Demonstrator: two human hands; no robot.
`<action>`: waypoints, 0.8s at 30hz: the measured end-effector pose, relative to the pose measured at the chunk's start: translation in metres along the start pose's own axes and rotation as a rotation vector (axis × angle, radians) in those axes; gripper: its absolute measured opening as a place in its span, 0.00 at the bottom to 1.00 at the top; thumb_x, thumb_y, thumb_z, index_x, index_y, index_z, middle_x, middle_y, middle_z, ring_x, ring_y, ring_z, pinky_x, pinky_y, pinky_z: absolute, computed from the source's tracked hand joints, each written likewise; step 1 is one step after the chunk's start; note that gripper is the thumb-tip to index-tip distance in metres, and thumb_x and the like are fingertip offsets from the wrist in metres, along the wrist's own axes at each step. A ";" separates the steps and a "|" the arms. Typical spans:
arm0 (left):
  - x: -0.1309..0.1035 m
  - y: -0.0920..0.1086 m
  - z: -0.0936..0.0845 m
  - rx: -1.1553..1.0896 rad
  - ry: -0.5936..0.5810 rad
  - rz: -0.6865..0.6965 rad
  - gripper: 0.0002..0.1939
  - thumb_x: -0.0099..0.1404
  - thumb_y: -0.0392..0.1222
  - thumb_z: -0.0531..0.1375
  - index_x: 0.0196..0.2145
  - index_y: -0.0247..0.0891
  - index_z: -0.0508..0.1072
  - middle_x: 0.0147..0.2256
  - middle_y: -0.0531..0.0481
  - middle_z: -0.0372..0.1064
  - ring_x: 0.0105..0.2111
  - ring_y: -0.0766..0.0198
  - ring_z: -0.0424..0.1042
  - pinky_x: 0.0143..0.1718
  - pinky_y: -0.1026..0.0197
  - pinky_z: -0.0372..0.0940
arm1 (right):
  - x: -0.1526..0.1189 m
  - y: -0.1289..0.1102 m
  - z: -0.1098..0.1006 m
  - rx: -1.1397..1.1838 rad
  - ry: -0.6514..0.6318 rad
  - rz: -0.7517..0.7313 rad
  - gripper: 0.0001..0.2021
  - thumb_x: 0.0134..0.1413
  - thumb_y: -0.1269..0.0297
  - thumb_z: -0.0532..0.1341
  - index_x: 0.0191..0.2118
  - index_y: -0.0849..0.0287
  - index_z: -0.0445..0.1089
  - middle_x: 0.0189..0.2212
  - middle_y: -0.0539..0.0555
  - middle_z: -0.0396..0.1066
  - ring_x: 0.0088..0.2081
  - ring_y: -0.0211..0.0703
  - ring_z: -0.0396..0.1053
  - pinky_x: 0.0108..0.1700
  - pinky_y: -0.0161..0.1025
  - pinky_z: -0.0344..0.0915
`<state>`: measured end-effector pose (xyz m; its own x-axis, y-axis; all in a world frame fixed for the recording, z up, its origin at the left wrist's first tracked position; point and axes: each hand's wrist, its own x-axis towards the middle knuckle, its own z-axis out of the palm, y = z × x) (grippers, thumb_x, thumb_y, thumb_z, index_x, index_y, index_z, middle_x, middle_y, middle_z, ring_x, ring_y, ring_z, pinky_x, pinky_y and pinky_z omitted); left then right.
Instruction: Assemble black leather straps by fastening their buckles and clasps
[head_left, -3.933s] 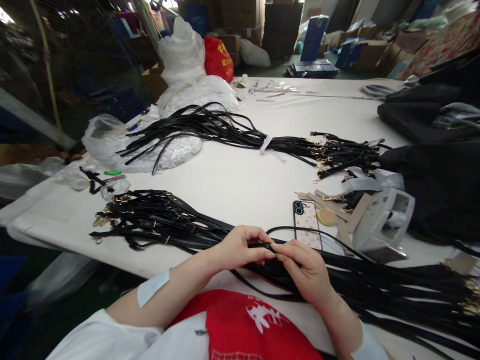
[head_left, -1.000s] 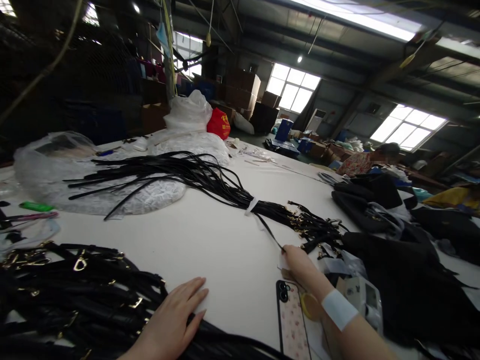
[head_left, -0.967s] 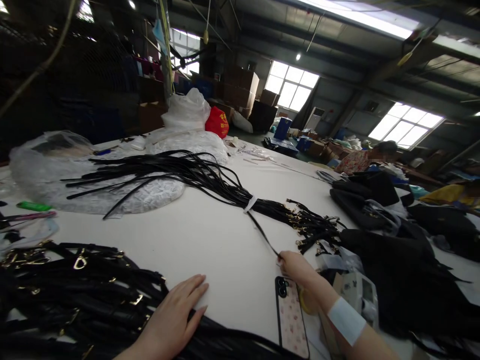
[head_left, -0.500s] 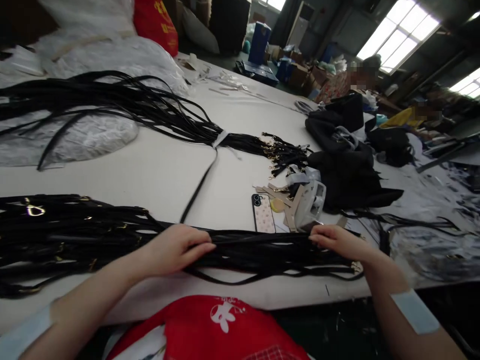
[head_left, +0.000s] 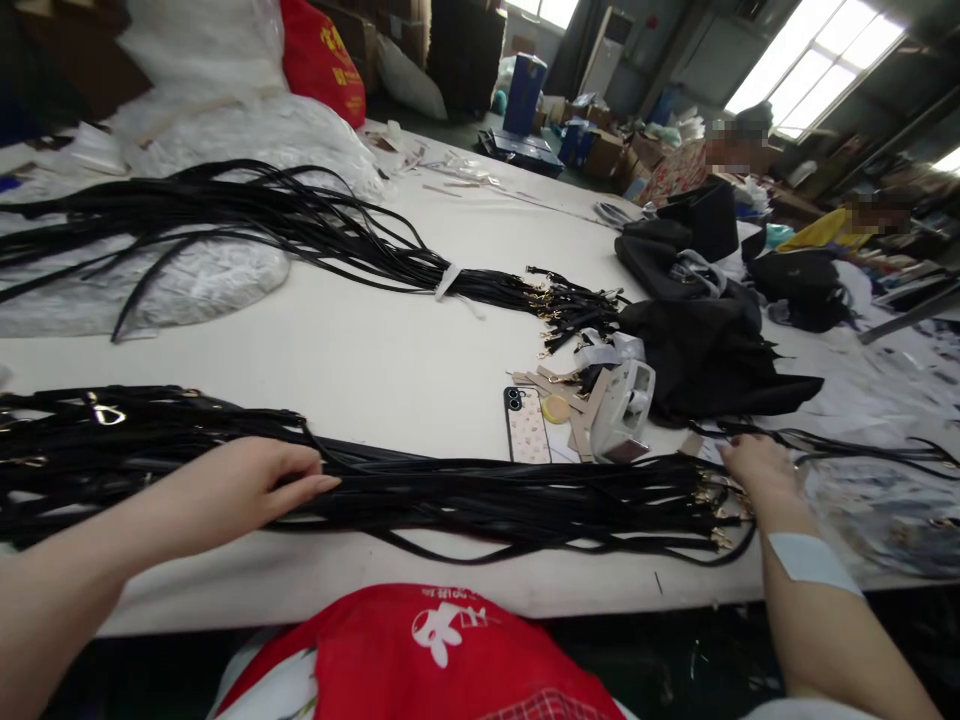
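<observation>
A long bundle of black straps (head_left: 525, 500) with gold-coloured metal clasps lies along the table's near edge. My left hand (head_left: 281, 480) rests over its left part, fingers curled and thumb pressed in against a black strap. At the bundle's right end, beside the clasps (head_left: 720, 510), my right hand (head_left: 761, 465) is closed, its fingertips down at a thin black strap (head_left: 847, 440) that runs off to the right. The undersides of the right fingers are hidden. Farther back, a second bundle of black straps (head_left: 337, 230) is bound with a white tie (head_left: 448, 281).
A phone in a patterned case (head_left: 529, 425), a white tape dispenser (head_left: 624, 410) and beige strips stand beyond the near bundle. Black fabric pieces (head_left: 705, 350) lie to the right. Plastic-wrapped goods (head_left: 877, 510) are at far right. A co-worker (head_left: 739, 150) is in the background.
My left hand has moved left along the near bundle, and my right hand has moved right, past its clasps. The strap end that lay across the table behind my left hand is gone from there.
</observation>
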<state>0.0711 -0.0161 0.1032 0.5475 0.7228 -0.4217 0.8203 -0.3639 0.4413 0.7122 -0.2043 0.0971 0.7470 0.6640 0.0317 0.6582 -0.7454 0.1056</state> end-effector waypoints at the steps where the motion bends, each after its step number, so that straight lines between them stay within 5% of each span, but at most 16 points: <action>1: 0.005 0.010 0.008 -0.005 -0.037 0.011 0.24 0.61 0.61 0.53 0.20 0.38 0.66 0.19 0.56 0.63 0.22 0.67 0.58 0.25 0.66 0.48 | -0.006 -0.017 0.002 0.025 0.066 -0.036 0.16 0.56 0.60 0.56 0.37 0.68 0.75 0.45 0.77 0.70 0.51 0.69 0.66 0.50 0.59 0.61; 4: 0.022 0.046 0.035 -0.106 -0.061 0.046 0.22 0.63 0.58 0.52 0.20 0.38 0.64 0.20 0.55 0.61 0.22 0.67 0.56 0.24 0.65 0.47 | -0.052 -0.094 0.007 0.218 0.199 -0.248 0.16 0.63 0.58 0.51 0.47 0.60 0.71 0.50 0.63 0.71 0.54 0.52 0.66 0.57 0.47 0.60; 6: 0.033 0.073 0.053 -0.182 -0.075 0.072 0.21 0.63 0.56 0.52 0.21 0.38 0.65 0.20 0.55 0.61 0.22 0.66 0.56 0.24 0.64 0.48 | -0.104 -0.158 0.010 0.621 0.190 -0.539 0.15 0.63 0.57 0.52 0.46 0.59 0.71 0.47 0.62 0.73 0.51 0.51 0.68 0.55 0.46 0.62; 9: 0.047 0.107 0.073 -0.283 -0.090 0.141 0.18 0.64 0.52 0.52 0.23 0.37 0.68 0.21 0.54 0.63 0.23 0.66 0.57 0.25 0.64 0.50 | -0.182 -0.243 0.015 0.965 -0.138 -0.814 0.16 0.64 0.59 0.54 0.53 0.57 0.68 0.50 0.59 0.72 0.50 0.47 0.70 0.54 0.44 0.64; 11: 0.052 0.115 0.076 -0.359 -0.084 0.223 0.15 0.64 0.47 0.52 0.26 0.37 0.71 0.24 0.53 0.66 0.25 0.65 0.60 0.27 0.65 0.53 | -0.212 -0.280 0.020 1.105 -0.372 -0.884 0.15 0.65 0.60 0.52 0.50 0.57 0.71 0.44 0.56 0.76 0.44 0.44 0.73 0.49 0.40 0.67; 14: 0.049 0.097 0.062 -0.410 -0.103 0.227 0.15 0.63 0.49 0.53 0.28 0.37 0.70 0.24 0.54 0.64 0.25 0.66 0.58 0.27 0.65 0.53 | -0.213 -0.299 0.026 1.190 -0.510 -0.825 0.14 0.63 0.58 0.55 0.37 0.59 0.76 0.32 0.53 0.78 0.35 0.42 0.73 0.39 0.35 0.67; 19: 0.032 0.040 0.039 -0.473 -0.215 -0.005 0.21 0.62 0.60 0.53 0.29 0.38 0.66 0.19 0.58 0.53 0.20 0.68 0.52 0.21 0.66 0.47 | -0.191 -0.292 0.025 1.096 -0.483 -0.724 0.14 0.58 0.58 0.59 0.29 0.60 0.76 0.26 0.52 0.77 0.31 0.42 0.72 0.35 0.34 0.65; 24: 0.038 0.049 0.063 -0.313 -0.241 0.080 0.16 0.62 0.53 0.56 0.26 0.38 0.68 0.23 0.55 0.62 0.25 0.66 0.59 0.25 0.65 0.53 | -0.218 -0.308 0.033 0.969 -0.486 -0.995 0.11 0.59 0.63 0.57 0.37 0.55 0.78 0.33 0.50 0.80 0.34 0.40 0.74 0.37 0.31 0.63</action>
<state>0.1423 -0.0436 0.0588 0.6611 0.5278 -0.5333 0.7039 -0.1901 0.6844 0.3492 -0.1215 0.0252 -0.2129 0.9771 -0.0037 0.5666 0.1204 -0.8152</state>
